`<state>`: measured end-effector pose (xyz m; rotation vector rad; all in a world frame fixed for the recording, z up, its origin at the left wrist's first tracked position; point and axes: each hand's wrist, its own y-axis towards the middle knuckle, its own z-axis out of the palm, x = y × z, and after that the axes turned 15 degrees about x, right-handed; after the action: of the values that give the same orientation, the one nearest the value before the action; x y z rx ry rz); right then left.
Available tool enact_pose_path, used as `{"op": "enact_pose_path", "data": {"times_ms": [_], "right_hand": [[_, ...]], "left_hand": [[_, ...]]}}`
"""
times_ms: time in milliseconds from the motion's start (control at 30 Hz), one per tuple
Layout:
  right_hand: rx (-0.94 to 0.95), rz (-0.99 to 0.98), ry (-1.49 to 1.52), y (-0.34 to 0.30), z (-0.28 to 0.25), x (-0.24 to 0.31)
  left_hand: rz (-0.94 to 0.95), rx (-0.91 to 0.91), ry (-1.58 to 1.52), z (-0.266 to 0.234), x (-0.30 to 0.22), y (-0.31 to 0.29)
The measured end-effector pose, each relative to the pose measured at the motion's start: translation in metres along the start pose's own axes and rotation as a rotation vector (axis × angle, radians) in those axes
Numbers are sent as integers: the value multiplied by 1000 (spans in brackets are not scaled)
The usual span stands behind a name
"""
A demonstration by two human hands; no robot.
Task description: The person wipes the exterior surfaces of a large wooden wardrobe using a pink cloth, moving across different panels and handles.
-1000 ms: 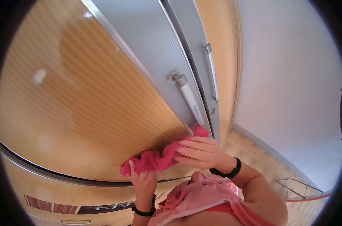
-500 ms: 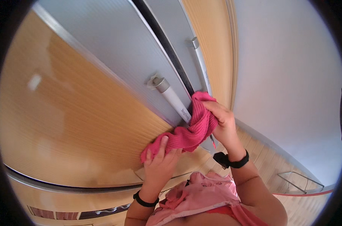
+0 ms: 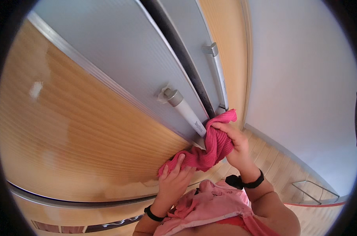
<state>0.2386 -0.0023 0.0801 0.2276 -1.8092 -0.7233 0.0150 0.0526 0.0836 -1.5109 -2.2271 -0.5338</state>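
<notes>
Right hand (image 3: 231, 143) raised, fingers curled, gripping the upper end of a pink ribbed cloth (image 3: 210, 147) pressed against the lower end of the white tubular door handle (image 3: 185, 113). Left hand (image 3: 174, 177), below that handle, pinches the cloth's lower end. Since half a second ago, both hands have stayed on the cloth. Wooden floor (image 3: 273, 165) lies right of the handle.

I'm standing in a home, by the look of it a bedroom or hallway. Just ahead of my fingers rises a tall wardrobe (image 3: 68, 129) with pale wood and frosted grey door panels and long metal bar handles (image 3: 186, 112). Below them runs light wood flooring (image 3: 276, 165) along a plain white wall (image 3: 304, 86).
</notes>
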Motion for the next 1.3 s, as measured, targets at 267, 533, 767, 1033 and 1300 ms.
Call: {"op": "enact_pose_path", "data": {"times_ms": [267, 533, 767, 1033, 1300], "right_hand": [[35, -366, 47, 49, -17, 44], [-13, -146, -151, -4, 10, 6], [-206, 146, -41, -75, 47, -58], [231, -333, -391, -54, 55, -25], [315, -433, -709, 15, 68, 30]], "left_hand": [[-182, -170, 24, -20, -6, 13], [-72, -133, 175, 9, -12, 4], [64, -114, 121, 16, -16, 7], [-1, -84, -40, 32, -11, -34], [-690, -159, 23, -42, 26, -71]]}}
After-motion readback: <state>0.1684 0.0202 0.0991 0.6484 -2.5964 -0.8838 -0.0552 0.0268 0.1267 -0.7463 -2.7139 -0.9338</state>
